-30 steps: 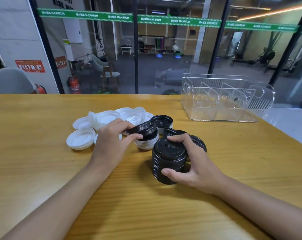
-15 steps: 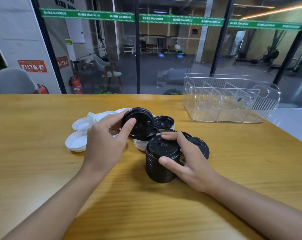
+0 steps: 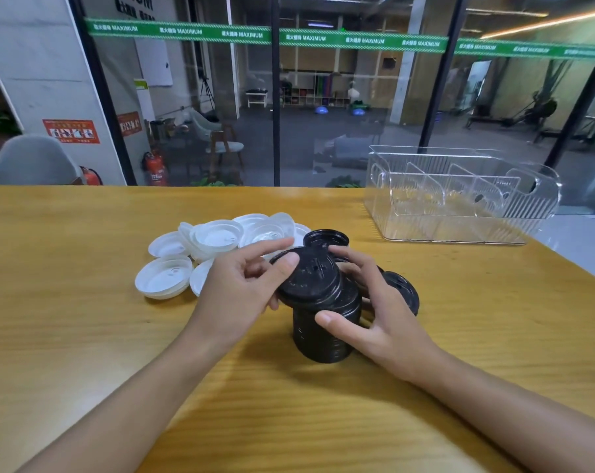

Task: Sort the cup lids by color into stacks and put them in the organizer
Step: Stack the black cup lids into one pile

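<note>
Black round plastic lid (image 3: 308, 276) pinched in your left hand (image 3: 236, 291) sits tilted on the black lid stack (image 3: 323, 331). Right hand (image 3: 374, 315) clamps that stack; level the lid, press until it nests.

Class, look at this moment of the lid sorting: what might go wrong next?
1. The tall stack of black plastic lids could topple as the left hand presses a tilted black lid onto it.
2. Loose black lids beside the right hand could be knocked.
</note>
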Available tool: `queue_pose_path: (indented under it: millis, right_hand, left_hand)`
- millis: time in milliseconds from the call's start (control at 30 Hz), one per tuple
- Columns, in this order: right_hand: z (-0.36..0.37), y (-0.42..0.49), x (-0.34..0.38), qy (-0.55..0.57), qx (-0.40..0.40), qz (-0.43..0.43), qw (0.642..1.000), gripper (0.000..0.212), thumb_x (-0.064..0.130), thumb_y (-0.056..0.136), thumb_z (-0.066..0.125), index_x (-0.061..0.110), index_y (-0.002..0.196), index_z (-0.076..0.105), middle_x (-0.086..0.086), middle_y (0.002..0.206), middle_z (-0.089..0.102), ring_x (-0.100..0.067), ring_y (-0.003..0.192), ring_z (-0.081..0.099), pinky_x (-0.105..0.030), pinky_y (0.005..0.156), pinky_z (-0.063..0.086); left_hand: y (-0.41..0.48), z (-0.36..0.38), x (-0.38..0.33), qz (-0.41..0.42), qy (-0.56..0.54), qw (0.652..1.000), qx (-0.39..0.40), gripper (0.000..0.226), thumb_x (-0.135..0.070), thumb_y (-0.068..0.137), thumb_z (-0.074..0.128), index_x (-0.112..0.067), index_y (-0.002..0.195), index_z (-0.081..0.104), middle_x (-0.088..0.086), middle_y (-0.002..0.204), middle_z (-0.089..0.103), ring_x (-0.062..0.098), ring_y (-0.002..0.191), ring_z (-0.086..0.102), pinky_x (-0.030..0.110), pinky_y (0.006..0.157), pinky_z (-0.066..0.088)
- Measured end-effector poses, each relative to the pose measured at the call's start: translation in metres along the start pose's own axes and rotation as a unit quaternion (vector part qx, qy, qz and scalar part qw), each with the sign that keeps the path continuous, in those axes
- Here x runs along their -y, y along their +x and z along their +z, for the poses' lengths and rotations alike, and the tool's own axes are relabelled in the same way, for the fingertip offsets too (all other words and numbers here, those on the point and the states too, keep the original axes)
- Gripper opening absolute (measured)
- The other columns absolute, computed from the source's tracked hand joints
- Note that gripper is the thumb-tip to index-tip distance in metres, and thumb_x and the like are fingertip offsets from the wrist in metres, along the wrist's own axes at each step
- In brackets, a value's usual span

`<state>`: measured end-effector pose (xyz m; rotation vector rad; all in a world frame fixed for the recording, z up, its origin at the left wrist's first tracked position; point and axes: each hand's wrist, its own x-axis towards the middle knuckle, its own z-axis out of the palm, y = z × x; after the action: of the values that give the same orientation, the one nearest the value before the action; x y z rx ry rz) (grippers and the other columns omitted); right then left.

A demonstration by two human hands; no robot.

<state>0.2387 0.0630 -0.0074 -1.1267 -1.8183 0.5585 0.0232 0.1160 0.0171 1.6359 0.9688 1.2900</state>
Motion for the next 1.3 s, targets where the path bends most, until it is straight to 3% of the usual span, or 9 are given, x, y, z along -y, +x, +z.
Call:
queue_pose_path:
  millis: [200, 300, 433, 600, 667, 767, 933, 1067, 1300]
  right_hand:
    - [-0.002, 0.000, 0.000, 0.007, 0.008, -0.016, 1.000, 0.070, 0.036, 0.091, 0.077, 0.032, 0.154, 0.045, 0.017, 0.138, 0.065, -0.008, 0.128, 0.064, -0.016, 0.102, 0.048]
    - [-0.002, -0.001, -0.001, 0.003, 0.005, -0.020, 1.000, 0.067, 0.035, 0.092, 0.078, 0.032, 0.152, 0.047, 0.017, 0.137, 0.066, -0.010, 0.127, 0.065, -0.018, 0.101, 0.050]
    - [-0.002, 0.000, -0.002, -0.002, 0.001, -0.022, 1.000, 0.068, 0.035, 0.091, 0.077, 0.032, 0.152, 0.047, 0.016, 0.137, 0.066, -0.011, 0.126, 0.065, -0.026, 0.102, 0.053]
    - [-0.003, -0.001, -0.001, 0.012, 0.011, -0.013, 1.000, 0.086, 0.028, 0.091, 0.081, 0.034, 0.161, 0.030, 0.013, 0.139, 0.066, -0.010, 0.130, 0.064, -0.028, 0.108, 0.050]
    - [-0.004, -0.001, -0.001, 0.021, 0.015, -0.001, 1.000, 0.092, 0.028, 0.089, 0.081, 0.038, 0.162, 0.025, 0.012, 0.139, 0.066, -0.011, 0.129, 0.064, -0.032, 0.109, 0.049]
    - [-0.005, -0.001, -0.001, 0.010, 0.018, -0.004, 1.000, 0.079, 0.030, 0.089, 0.078, 0.035, 0.156, 0.036, 0.018, 0.138, 0.066, -0.011, 0.131, 0.063, -0.037, 0.108, 0.052]
    - [-0.004, -0.003, -0.001, 0.018, 0.011, -0.002, 1.000, 0.066, 0.031, 0.090, 0.078, 0.032, 0.147, 0.045, 0.014, 0.135, 0.067, -0.016, 0.127, 0.065, -0.045, 0.104, 0.054]
    - [-0.003, -0.003, -0.002, 0.022, 0.004, -0.006, 1.000, 0.062, 0.032, 0.090, 0.077, 0.030, 0.145, 0.048, 0.009, 0.132, 0.067, -0.019, 0.124, 0.067, -0.040, 0.102, 0.055]
    - [-0.005, -0.002, -0.002, 0.008, 0.021, 0.002, 1.000, 0.083, 0.038, 0.090, 0.079, 0.039, 0.159, 0.033, 0.019, 0.140, 0.064, -0.014, 0.135, 0.060, -0.043, 0.111, 0.049]
  left_hand:
    - [-0.008, 0.005, 0.005, 0.038, 0.117, 0.992, 0.017, 0.010, -0.034, 0.099, 0.070, -0.032, 0.098, 0.080, 0.009, 0.053, 0.052, 0.013, 0.052, 0.046, 0.037, 0.061, 0.045]
    - [-0.011, 0.005, 0.003, 0.059, 0.151, 0.987, 0.006, 0.020, -0.052, 0.093, 0.071, -0.034, 0.095, 0.079, -0.009, 0.052, 0.045, 0.007, 0.052, 0.043, 0.025, 0.060, 0.040]
    - [-0.013, 0.003, -0.003, 0.101, 0.198, 0.975, -0.001, 0.055, -0.075, 0.069, 0.071, -0.038, 0.109, 0.078, -0.013, 0.085, 0.058, 0.006, 0.080, 0.058, 0.008, 0.071, 0.039]
    - [-0.013, 0.006, -0.002, 0.092, 0.161, 0.980, 0.067, 0.060, -0.063, 0.073, 0.073, -0.041, 0.128, 0.069, -0.020, 0.112, 0.071, 0.007, 0.107, 0.066, 0.019, 0.084, 0.047]
    - [-0.013, 0.001, -0.004, 0.095, 0.136, 0.980, 0.106, 0.060, -0.046, 0.079, 0.075, -0.041, 0.138, 0.061, -0.025, 0.126, 0.070, 0.007, 0.120, 0.064, 0.029, 0.094, 0.050]
    - [-0.013, -0.002, -0.007, 0.102, 0.106, 0.978, 0.146, 0.067, -0.019, 0.082, 0.069, -0.037, 0.144, 0.054, -0.023, 0.137, 0.067, 0.005, 0.133, 0.058, 0.024, 0.102, 0.047]
    - [-0.014, 0.001, -0.001, 0.099, 0.084, 0.982, 0.138, 0.064, -0.042, 0.079, 0.070, -0.038, 0.142, 0.058, -0.016, 0.138, 0.065, 0.007, 0.135, 0.057, 0.025, 0.107, 0.048]
    - [-0.013, 0.006, 0.001, 0.089, 0.077, 0.990, 0.072, 0.064, -0.057, 0.069, 0.083, -0.038, 0.129, 0.067, -0.013, 0.115, 0.070, 0.005, 0.120, 0.066, 0.016, 0.100, 0.052]
    - [-0.010, 0.000, -0.006, 0.095, 0.063, 0.983, 0.141, 0.066, -0.021, 0.081, 0.083, -0.033, 0.141, 0.059, -0.015, 0.130, 0.073, 0.011, 0.129, 0.064, 0.035, 0.104, 0.051]
